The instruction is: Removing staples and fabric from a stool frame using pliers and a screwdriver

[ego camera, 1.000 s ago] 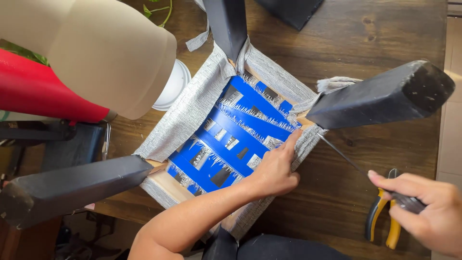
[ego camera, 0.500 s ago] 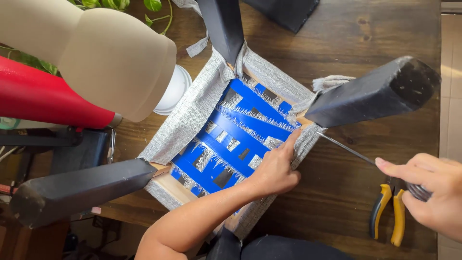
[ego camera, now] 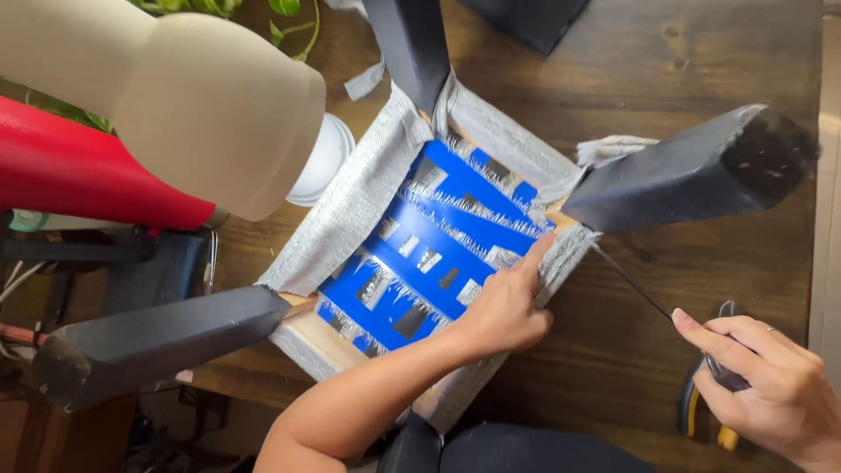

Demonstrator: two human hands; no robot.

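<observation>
Since a moment ago, the right hand (ego camera: 771, 385) has drawn slightly farther from the stool, clenched around a thin dark tool (ego camera: 632, 282) whose tip meets the grey fabric (ego camera: 350, 210) at the seat's edge. Beneath that hand lie yellow-handled pliers (ego camera: 701, 412) on the wooden table (ego camera: 613, 368). Left hand (ego camera: 504, 307) presses flat, fingers extended, on the fabric's folded border, beside blue webbing straps (ego camera: 438, 254) filling the upturned stool's frame. Dark stool legs (ego camera: 683, 175) rise around it.

Upturned stool (ego camera: 420, 254), dark legs splayed to 12, 2 and 8 o'clock, blue webbing across underside, grey fabric folded over edges. Thin dark tool (ego camera: 644, 289), shaft slanting from 4 o'clock toward stool's corner.
</observation>
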